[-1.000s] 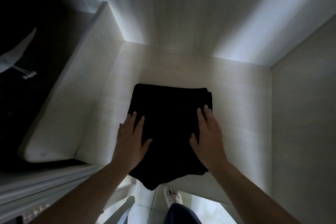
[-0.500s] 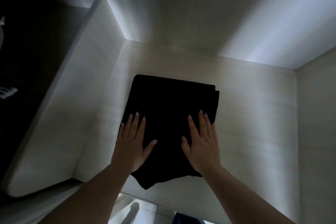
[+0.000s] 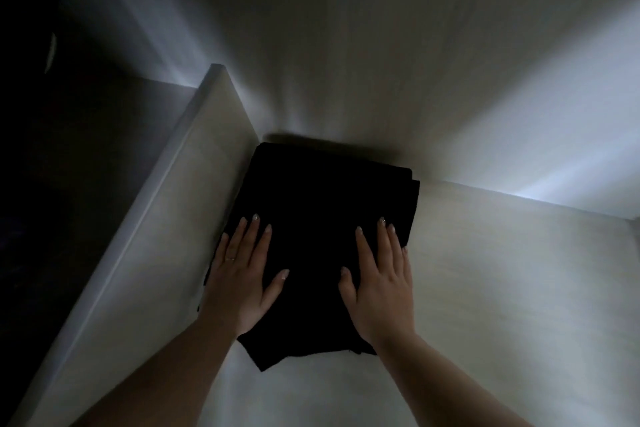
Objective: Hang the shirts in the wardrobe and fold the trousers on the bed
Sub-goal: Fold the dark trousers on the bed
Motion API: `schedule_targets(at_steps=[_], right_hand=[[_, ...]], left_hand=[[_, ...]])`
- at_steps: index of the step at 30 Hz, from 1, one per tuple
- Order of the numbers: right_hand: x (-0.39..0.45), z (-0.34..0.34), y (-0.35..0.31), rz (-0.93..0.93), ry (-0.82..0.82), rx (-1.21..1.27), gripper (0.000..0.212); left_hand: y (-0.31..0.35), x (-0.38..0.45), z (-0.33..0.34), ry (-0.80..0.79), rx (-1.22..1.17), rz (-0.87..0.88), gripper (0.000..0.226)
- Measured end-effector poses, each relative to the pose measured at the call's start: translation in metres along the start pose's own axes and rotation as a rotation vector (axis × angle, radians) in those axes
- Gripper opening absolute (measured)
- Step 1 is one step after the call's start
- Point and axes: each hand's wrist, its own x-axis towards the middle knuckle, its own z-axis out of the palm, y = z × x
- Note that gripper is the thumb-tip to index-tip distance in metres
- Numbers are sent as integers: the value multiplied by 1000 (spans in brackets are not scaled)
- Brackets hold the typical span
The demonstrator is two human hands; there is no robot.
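head view: the folded black fabric garment point(image 3: 322, 239) is lying on the pale wood-grain wardrobe shelf point(image 3: 502, 288), now pushed into the rear left corner against the pale upright divider panel point(image 3: 166, 218). the left hand point(image 3: 242, 274) and right hand point(image 3: 381, 281) are pressing flat on it, fingers straight, gripping nothing.

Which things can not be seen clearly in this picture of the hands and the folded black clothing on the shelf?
- Folded black garment, head view: too dark to tell its layers or kind.
- Its parts under the left hand and right hand: covered by the flat palms.
- Compartment left of the divider panel: in deep shadow.
- Both forearms: cut off by the bottom edge.
- Shelf: cut off at right.
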Motion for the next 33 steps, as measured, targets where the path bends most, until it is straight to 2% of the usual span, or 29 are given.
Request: schedule_targets(at_steps=[7,20,23,26,28,30,33], right_hand=[[40,0,-6,-26,82,36,64],[41,11,-7,-38,55,49,67],[58,3,0,-68,-84,17,71],[73,-24,5,-119,-329,-61,74],[65,-46,11,-89,-385,7,63],[51,-65,15,-4,-274,226,46],[15,-87,0,74,-105,453,35]], left_hand=[[-12,34,2,92,4,12,73],[-20,34,13,175,-10,45,70],[-23,44,13,179,-9,32,68],[-20,44,8,125,21,-25,68],[-6,36,3,44,12,-93,60],[12,31,-5,91,-204,-145,45],[44,4,-38,203,-665,-232,25]])
